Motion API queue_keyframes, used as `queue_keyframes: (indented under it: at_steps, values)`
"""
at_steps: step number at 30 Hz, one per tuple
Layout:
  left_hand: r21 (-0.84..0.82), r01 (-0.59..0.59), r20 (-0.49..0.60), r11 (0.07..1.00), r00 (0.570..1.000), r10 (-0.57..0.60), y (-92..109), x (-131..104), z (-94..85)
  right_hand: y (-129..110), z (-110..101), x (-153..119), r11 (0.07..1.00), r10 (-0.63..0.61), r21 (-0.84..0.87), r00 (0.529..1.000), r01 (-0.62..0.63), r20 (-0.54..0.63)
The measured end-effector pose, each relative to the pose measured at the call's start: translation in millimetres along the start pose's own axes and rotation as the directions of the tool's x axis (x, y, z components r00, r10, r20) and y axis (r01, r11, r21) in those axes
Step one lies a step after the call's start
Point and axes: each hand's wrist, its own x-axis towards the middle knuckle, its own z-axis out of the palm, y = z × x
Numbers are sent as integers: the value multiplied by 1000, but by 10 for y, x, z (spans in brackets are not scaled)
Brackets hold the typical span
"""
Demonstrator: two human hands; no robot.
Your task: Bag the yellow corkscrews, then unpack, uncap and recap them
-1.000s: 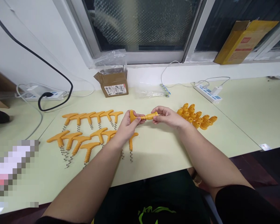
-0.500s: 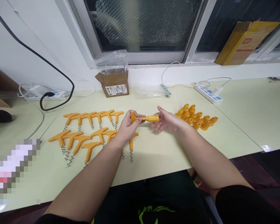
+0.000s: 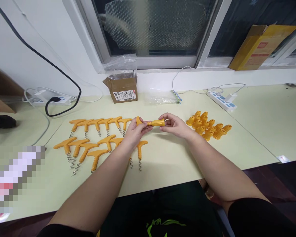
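A yellow T-handled corkscrew point(image 3: 149, 124) is in my left hand point(image 3: 135, 131), which is closed around its handle. Over the screw end sits a ribbed yellow sleeve point(image 3: 158, 122), its flared rim facing right. The fingers and thumb of my right hand point(image 3: 175, 126) close about that rim from either side. To the left lie two rows of yellow corkscrews point(image 3: 95, 159) with bare metal spirals; my left forearm hides part of the front row. Right of my right hand stands a cluster of yellow sleeves point(image 3: 207, 125).
An open cardboard box point(image 3: 123, 88) stands by the wall, with a clear plastic bag point(image 3: 160, 96) beside it. Power strips lie at the right point(image 3: 222, 99) and left point(image 3: 61, 100), with a black cable point(image 3: 80, 92) looping down. A yellow carton point(image 3: 261, 49) leans at the window.
My right hand, spread and apart from the sleeve before, has come in and closed its fingers on the flared rim. The corkscrew stays in my left hand.
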Motion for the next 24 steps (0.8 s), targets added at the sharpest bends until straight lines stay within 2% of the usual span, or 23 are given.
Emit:
queue_keyframes:
  at_steps: [4, 6, 9, 11, 14, 16, 18, 20, 24]
  values:
    - [40, 5, -9, 999, 1000, -5, -31, 40, -24, 44, -17, 27, 998, -16, -62, 1000, 14, -22]
    - [70, -12, -70, 997, 997, 17, -73, 84, -55, 84, -36, 52, 998, -18, -66, 997, 13, -73]
    - [222, -83, -190, 971, 974, 126, -122, 139, -112, 168, -67, 106, 998, -19, -62, 976, 6, -215]
    - [391, -134, -210, 911, 950, 230, -115, 142, -142, 234, -90, 146, 998, -8, -67, 953, -13, -304]
    - [639, -156, -164, 753, 929, 331, -23, 77, -151, 326, -122, 204, 992, 38, -91, 913, -82, -406]
    - [791, -129, -91, 599, 942, 323, 88, -6, -136, 371, -134, 242, 987, 76, -89, 884, -131, -461]
    - [898, -91, -17, 430, 971, 240, 219, -109, -112, 407, -134, 281, 985, 105, -63, 859, -158, -501]
    - [955, -41, 11, 294, 995, 102, 346, -219, -89, 441, -128, 317, 985, 129, -34, 846, -171, -518]
    - [996, 9, 3, 94, 993, -122, 500, -394, -72, 518, -133, 366, 983, 151, -15, 857, -181, -492]
